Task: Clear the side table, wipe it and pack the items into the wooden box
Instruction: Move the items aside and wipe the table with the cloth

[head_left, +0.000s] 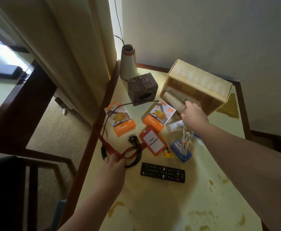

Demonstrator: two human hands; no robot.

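Head view, looking down on a side table [161, 205] with pale yellow top and dark wood rim. Right hand [194, 114] clamped on a stack of paper cups [174, 102], stack lying sideways, far end inside the open front of the wooden box [196, 85]. Box tipped on its side at the table's back right, a yellow cloth [230, 105] just behind its right end. Left hand [114, 164] closed on a red lanyard [106, 144] near the table's left edge, strap looping over a coiled black cable [133, 157]. Lanyard leading to an orange badge holder [153, 142] marked "PAS PELAWAT", lying flat mid-table. Two orange charger boxes [121, 120] side by side behind the badge. Brown patterned tissue box [142, 88] behind those, a cone-shaped vase [127, 64] in the back left corner. Below the right forearm: white bottle [175, 126] on its side, white cable [184, 144] across a blue pack [180, 150]. Small yellow tube [167, 152] just beside the badge. Black remote [162, 172] lying flat, nearest the camera, apart from the rest. Brownish stains [203, 212] scattered on the near tabletop.
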